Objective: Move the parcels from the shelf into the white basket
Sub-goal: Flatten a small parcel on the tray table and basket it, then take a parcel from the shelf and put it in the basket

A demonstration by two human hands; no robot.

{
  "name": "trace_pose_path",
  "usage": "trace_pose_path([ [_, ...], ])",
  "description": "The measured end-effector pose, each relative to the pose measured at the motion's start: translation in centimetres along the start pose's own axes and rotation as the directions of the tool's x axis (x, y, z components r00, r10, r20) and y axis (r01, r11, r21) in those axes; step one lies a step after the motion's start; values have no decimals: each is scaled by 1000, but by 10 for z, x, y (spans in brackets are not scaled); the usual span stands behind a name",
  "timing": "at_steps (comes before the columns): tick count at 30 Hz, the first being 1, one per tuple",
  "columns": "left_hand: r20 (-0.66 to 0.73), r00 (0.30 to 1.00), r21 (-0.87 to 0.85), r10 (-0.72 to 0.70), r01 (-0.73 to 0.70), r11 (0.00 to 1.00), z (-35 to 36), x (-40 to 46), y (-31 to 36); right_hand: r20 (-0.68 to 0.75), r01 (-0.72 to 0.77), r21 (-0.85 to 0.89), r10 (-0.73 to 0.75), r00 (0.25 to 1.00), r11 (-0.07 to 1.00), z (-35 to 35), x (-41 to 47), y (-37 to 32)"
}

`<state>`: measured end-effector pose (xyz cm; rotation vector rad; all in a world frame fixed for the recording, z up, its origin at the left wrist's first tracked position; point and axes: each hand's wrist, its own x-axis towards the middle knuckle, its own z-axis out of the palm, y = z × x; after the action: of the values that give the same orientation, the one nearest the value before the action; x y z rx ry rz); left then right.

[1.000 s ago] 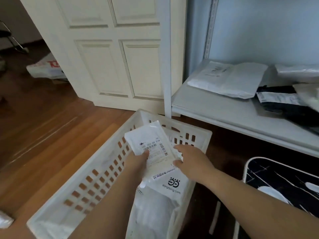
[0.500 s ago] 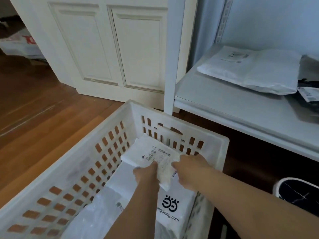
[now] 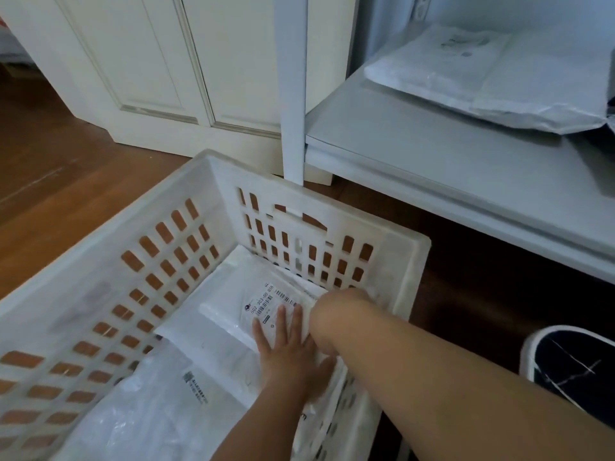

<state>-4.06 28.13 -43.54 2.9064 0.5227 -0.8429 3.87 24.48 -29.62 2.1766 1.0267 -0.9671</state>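
Observation:
The white basket (image 3: 133, 207) stands on the wooden floor below the shelf (image 3: 432, 161). A small white parcel with a barcode label (image 3: 263, 304) lies flat inside it, on top of other white parcels (image 3: 143, 404). My left hand (image 3: 289, 347) rests flat on this parcel with its fingers spread. My right hand (image 3: 336, 304) dips into the basket's far right corner at the parcel's edge, and its fingers are hidden behind the wrist. A large white parcel (image 3: 482, 78) lies on the shelf, with a dark parcel's edge (image 3: 610, 128) beside it.
A white shelf post (image 3: 294, 94) rises just behind the basket. A cream panelled door (image 3: 166, 61) stands at the back left. A dark marbled object with a white rim (image 3: 572, 371) sits on the floor at the right.
Both hands lowered the labelled parcel from above the basket's rim down into it. It now lies flat, and my left hand has spread out on top of it.

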Motion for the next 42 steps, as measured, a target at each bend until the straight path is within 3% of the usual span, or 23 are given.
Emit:
trace_pose_path([
  [6, -3, 1000, 78, -12, 12, 997, 16, 10, -1, -50, 5, 108, 0, 999, 994, 0, 7, 6],
  [8, 6, 1000, 45, -20, 20, 999, 13, 13, -1, -176, 40, 104, -21, 984, 994, -3, 3, 5],
  [10, 13, 1000, -63, -15, 16, 998, 4, 12, -2, -402, 96, 118, -41, 915, 988, -6, -6, 7],
  [12, -9, 999, -197, -41, 38, 980, -17, 2, -6, -614, 182, 173, -38, 788, 968, -7, -19, 11],
  [15, -150, 982, -309, -111, 61, 949, -65, -17, -18, -754, 262, 160, -53, 654, 952, -5, -52, 27],
  [17, -223, 965, -386, -139, 44, 922, -102, -29, -18, -773, 214, 137, -31, 634, 967, 3, -77, 47],
  [22, -394, 900, -531, -187, -57, 845, -186, -82, 13, -689, 19, 271, 180, 702, 962, 44, -144, 88],
  [24, -502, 851, -475, -152, -124, 871, -203, -107, 31, -635, -38, 317, 242, 734, 948, 61, -163, 99],
  [27, -647, 762, -275, 31, -270, 923, -213, -142, 62, -586, -77, 395, 316, 746, 915, 80, -191, 109],
  [30, -615, 762, -195, 204, -397, 897, -210, -170, 96, -572, -81, 448, 355, 739, 890, 100, -214, 112],
  [35, -413, 821, -183, 394, -498, 847, -205, -212, 144, -527, -121, 498, 410, 745, 859, 140, -258, 122],
  [38, -400, 806, -147, 436, -526, 838, -220, -233, 171, -542, -143, 543, 476, 693, 828, 156, -295, 141],
  [42, -443, 771, -146, 457, -565, 812, -254, -256, 217, -592, -174, 592, 571, 568, 787, 175, -343, 177],
])
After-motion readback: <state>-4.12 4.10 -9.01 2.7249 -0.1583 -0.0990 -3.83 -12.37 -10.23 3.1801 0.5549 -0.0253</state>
